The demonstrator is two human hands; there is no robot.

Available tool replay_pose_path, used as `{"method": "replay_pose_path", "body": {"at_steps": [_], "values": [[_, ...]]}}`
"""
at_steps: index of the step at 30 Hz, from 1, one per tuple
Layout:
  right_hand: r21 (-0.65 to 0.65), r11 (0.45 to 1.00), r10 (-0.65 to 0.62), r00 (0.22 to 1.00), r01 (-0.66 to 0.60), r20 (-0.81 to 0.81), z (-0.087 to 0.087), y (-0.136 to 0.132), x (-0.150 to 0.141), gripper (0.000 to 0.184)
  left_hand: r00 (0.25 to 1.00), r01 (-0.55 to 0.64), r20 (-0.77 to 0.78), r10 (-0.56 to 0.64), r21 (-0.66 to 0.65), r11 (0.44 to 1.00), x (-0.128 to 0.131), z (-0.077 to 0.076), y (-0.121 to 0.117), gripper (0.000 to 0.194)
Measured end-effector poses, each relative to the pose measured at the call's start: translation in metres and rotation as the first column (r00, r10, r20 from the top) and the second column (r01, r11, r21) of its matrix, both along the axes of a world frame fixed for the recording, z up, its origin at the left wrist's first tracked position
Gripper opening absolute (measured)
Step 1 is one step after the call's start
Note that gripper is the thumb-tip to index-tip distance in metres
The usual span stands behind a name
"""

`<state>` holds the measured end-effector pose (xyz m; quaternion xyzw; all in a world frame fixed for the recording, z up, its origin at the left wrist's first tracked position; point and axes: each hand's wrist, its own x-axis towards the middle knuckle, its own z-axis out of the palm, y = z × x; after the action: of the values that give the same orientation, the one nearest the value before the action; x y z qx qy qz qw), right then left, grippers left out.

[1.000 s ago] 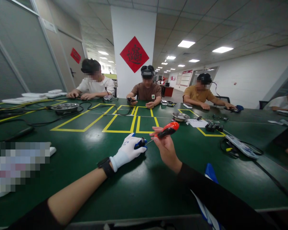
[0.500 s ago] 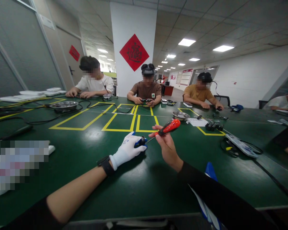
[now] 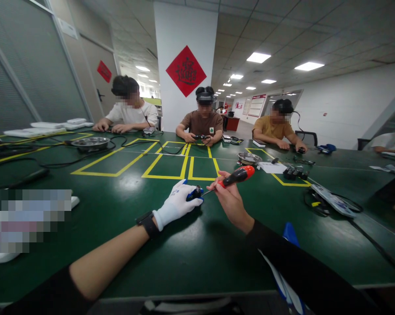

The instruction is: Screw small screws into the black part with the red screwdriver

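My left hand (image 3: 178, 202), in a white glove with blue fingertips, is closed around a small black part (image 3: 195, 193) with a metal tip pointing up. It holds the part just above the green table (image 3: 125, 245). In my bare right hand (image 3: 232, 203) is a screwdriver (image 3: 239, 176) with a red and black handle. Its thin shaft slants down to the left, and the tip reaches the side of the black part. Whether the tip sits in a screw cannot be made out. A blue and white glove (image 3: 291, 236) lies partly under my right forearm.
Metal bowls (image 3: 90, 143) (image 3: 249, 158) stand to the far left and right of centre. Black blocks (image 3: 295, 173) lie near white paper (image 3: 272, 167). A power strip (image 3: 333, 201) with cables is on the right. Yellow tape (image 3: 162, 177) marks the table. Several people sit opposite.
The screwdriver handle has turned, showing more black, and my right fingers have closed further round its front end. The left hand still holds the black part. The view has shifted slightly.
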<state>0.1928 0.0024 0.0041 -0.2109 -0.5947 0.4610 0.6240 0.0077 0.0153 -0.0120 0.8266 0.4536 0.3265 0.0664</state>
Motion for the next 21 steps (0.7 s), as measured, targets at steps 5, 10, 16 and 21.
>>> {"method": "replay_pose_path", "body": {"at_steps": [5, 10, 16, 21], "values": [[0.121, 0.992, -0.04, 0.989, 0.023, 0.145, 0.009, -0.007, 0.005, 0.027, 1.0, 0.009, 0.003, -0.009, -0.001, 1.0, -0.001, -0.001, 0.001, 0.03], [0.17, 0.984, 0.024, 0.988, -0.05, 0.153, 0.016, -0.009, 0.004, 0.013, 1.0, 0.001, -0.001, -0.001, 0.007, 1.0, -0.001, -0.002, 0.002, 0.029], [0.045, 0.994, 0.097, 0.991, -0.101, 0.094, 0.011, -0.002, 0.002, 0.017, 1.0, 0.009, -0.004, -0.009, -0.011, 1.0, -0.001, 0.0, 0.001, 0.027], [0.076, 0.994, 0.068, 0.982, -0.083, 0.176, 0.01, -0.005, 0.005, 0.029, 1.0, 0.011, -0.002, -0.011, 0.021, 1.0, -0.001, -0.002, 0.002, 0.029]]}}
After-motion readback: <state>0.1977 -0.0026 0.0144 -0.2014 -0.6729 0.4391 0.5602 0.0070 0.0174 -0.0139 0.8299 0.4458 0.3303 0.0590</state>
